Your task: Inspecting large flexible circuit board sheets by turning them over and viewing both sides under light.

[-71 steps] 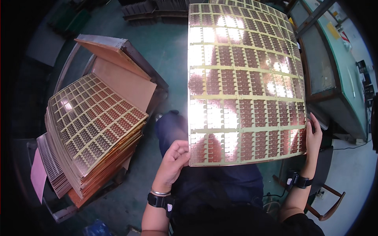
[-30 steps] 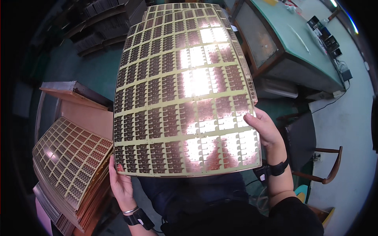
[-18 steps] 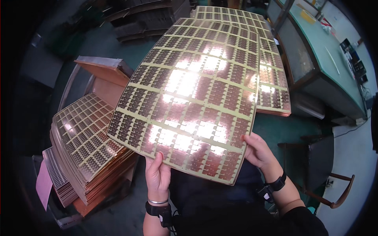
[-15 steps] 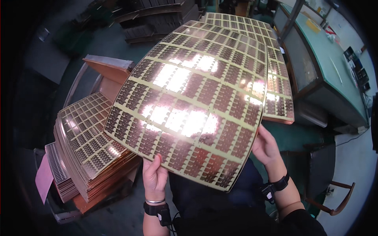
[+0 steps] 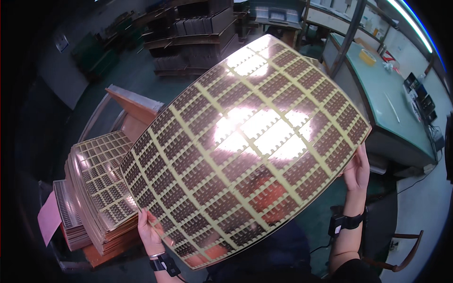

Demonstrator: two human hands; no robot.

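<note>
A large, shiny copper circuit board panel [image 5: 226,172] with a pale green grid is held up in front of me at a slant. My left hand [image 5: 150,233] grips its lower left edge, thumb on the face and the other fingers partly hidden. At the right edge my right hand [image 5: 357,170] is closed round the rim, with some fingers behind the panel. A thick stack of similar panels [image 5: 106,172] lies to the left, its right side covered by the held panel. Another panel edge [image 5: 312,61] peeks out behind the far right side.
Beside the left stack are a second panel stack [image 5: 71,212] and a pink sheet [image 5: 49,218]. A brown board [image 5: 134,104] leans behind them. Racks [image 5: 196,40] stand at the back. On the right are a green-topped workbench [image 5: 373,89] and a wooden chair arm [image 5: 408,257].
The panel has turned clockwise and shifted right, uncovering the racks and hiding most of the far stack. My right hand has moved right, my left hand left and down.
</note>
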